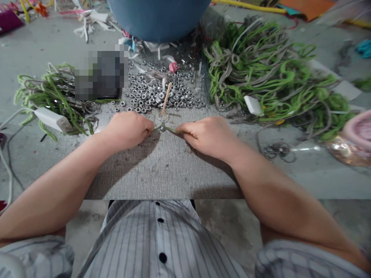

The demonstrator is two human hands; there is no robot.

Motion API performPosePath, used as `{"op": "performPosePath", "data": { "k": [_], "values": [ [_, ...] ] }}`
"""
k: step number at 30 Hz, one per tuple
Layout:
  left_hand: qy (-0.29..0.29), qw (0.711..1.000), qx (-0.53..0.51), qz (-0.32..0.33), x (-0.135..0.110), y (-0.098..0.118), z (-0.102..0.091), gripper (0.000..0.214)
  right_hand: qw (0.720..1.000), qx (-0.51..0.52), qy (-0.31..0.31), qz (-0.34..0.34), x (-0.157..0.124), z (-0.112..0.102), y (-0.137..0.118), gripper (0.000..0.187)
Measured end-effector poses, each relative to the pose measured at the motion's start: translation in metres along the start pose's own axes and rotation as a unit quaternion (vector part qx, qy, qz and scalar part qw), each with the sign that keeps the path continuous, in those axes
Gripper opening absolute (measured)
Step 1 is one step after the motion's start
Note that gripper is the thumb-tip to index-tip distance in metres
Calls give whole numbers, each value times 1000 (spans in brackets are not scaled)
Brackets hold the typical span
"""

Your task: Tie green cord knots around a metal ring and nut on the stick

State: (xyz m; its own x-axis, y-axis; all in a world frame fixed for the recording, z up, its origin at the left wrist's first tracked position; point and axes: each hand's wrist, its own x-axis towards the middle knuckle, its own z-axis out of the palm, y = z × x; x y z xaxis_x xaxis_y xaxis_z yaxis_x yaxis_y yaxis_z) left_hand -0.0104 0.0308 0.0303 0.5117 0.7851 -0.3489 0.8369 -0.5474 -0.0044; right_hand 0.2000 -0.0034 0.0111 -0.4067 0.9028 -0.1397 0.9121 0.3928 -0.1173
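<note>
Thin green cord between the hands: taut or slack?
Taut, apparently: thin green cord runs straight from left hand and right hand to the silvery metal piece.

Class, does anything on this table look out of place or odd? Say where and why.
Yes: a crumpled pink scrap lies among the loose metal nuts, on the near side of the blue tub. It looks odd because it is unlike the nuts around it. The green cord between the left hand and right hand shows nothing clearly wrong.

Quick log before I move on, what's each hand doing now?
Left hand: closed, pinching green cord.
Right hand: closed, pinching green cord too.
</note>
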Motion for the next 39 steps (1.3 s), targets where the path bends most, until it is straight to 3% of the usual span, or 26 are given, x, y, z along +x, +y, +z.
{"op": "performPosePath", "data": {
  "k": [9, 21, 31, 39],
  "values": [
    [-2, 1000, -25, 4, -1, 0, 3, 28, 999, -13, 12, -36, -3, 2, 4, 33],
    [14, 999, 2, -44, -2, 1, 3, 32, 995, -90, 1, 32, -2, -3, -1, 31],
    [29, 995, -71, -61, -3, 0, 5, 26, 995, -99, 1, 24, -2, -2, 0, 31],
    [27, 997, -3, -66, -3, 5, 8, 34, 993, -110, -20, 28, -2, -2, -1, 30]
  ]
}}
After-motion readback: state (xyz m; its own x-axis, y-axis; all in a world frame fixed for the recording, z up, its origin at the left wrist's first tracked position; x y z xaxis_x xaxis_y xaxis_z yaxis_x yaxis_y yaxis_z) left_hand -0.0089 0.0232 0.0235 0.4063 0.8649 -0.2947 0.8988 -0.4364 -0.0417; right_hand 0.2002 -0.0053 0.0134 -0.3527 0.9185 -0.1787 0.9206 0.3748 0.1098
